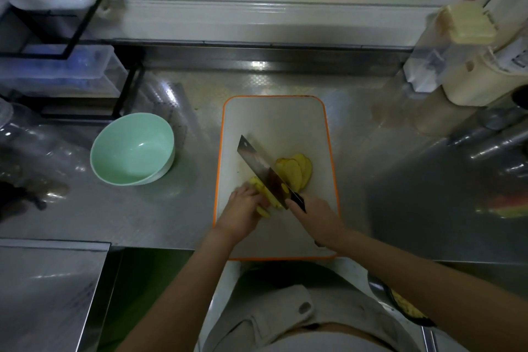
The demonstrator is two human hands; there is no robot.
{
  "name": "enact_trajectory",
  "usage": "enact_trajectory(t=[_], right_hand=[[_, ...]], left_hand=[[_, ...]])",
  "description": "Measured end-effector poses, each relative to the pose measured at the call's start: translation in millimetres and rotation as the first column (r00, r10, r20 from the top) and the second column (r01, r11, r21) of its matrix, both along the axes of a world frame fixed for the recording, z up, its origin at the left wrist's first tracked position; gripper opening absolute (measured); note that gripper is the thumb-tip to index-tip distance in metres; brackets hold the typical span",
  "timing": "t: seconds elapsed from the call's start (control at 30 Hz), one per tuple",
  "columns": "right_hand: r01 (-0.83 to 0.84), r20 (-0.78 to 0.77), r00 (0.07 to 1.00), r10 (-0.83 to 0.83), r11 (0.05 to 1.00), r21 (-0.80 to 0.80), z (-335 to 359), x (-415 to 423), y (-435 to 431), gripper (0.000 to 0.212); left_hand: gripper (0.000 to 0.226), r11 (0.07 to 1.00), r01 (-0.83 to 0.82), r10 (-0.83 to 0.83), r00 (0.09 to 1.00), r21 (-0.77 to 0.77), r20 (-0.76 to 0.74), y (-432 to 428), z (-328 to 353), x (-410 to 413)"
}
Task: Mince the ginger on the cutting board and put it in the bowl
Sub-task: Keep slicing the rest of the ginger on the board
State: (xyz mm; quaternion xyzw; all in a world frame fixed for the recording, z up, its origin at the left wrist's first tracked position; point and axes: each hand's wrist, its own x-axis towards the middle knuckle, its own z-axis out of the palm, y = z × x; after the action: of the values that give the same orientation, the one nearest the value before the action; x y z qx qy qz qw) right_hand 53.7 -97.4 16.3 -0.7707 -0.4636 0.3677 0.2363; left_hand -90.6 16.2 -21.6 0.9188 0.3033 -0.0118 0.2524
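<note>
Item: cutting board (pixel 274 123), pale with an orange rim, lying on the steel surface (pixel 385 180) directly before the person; holds all the ginger in view. Item: ginger, in two lots; a fan of flat yellow slices (pixel 297 171) lying overlapped just right of the blade, and an uncut piece (pixel 261 188) just left of the blade, partly hidden under fingers; none of it minced, none in the bowl. Item: knife (pixel 263 164), a broad cleaver set diagonally across the near half of the board, edge down between the piece and the slices; a small yellow bit appears to cling to the blade near the handle. Item: left hand (pixel 243 208), grip closed, fingers curled over the uncut piece to steady it. Item: right hand (pixel 317 218), grip closed round the dark knife handle. Item: bowl (pixel 134 151), pale green, standing on the surface well left of the board; nothing visible inside. Step in hand, by judgement: slicing the ginger into thin sheets, the early part of the mincing; task well short of halfway. Next move, by judgement: another thin cut off the piece with fingertips tucked back from the edge; afterwards the slices need cutting into strips, cross-chopping fine, then carrying to the bowl.
</note>
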Motion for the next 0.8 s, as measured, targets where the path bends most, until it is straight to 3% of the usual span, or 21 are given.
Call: enact_trajectory(t=[0.13,0.2,0.27,0.4,0.6,0.8], right_hand=[[0.003,0.004,1.000,-0.003,1.000,-0.023,-7.2,1.7,-1.4,0.032],[-0.006,0.007,1.000,0.006,0.999,-0.032,-7.0,1.4,-1.9,0.035],[-0.011,0.016,1.000,0.011,0.999,-0.036,-5.6,0.6,-1.9,0.037],[-0.017,0.002,1.000,0.017,1.000,-0.019,-5.8,-3.4,-2.7,0.029],[0.011,-0.038,0.999,-0.013,0.998,-0.063,-6.7,-14.2,-3.9,0.030],[-0.022,-0.014,1.000,0.021,0.994,-0.108,-6.2,-22.0,-1.5,0.029]], left_hand=[[0.022,0.996,0.032,-0.020,0.991,0.081,-0.135,2.3,3.3,1.3],[0.020,0.994,-0.062,0.074,0.988,0.088,-0.136,1.6,2.3,-0.5],[0.011,0.964,-0.265,0.265,0.964,0.005,-0.029,-2.8,0.3,-1.2],[0.008,0.778,-0.597,0.613,0.789,-0.194,0.031,-14.3,1.3,5.7],[0.020,0.611,-0.702,0.756,0.654,-0.365,0.008,-31.4,9.0,18.2],[0.014,0.418,-0.775,0.868,0.494,-0.474,-0.043,-31.6,5.0,15.6]])
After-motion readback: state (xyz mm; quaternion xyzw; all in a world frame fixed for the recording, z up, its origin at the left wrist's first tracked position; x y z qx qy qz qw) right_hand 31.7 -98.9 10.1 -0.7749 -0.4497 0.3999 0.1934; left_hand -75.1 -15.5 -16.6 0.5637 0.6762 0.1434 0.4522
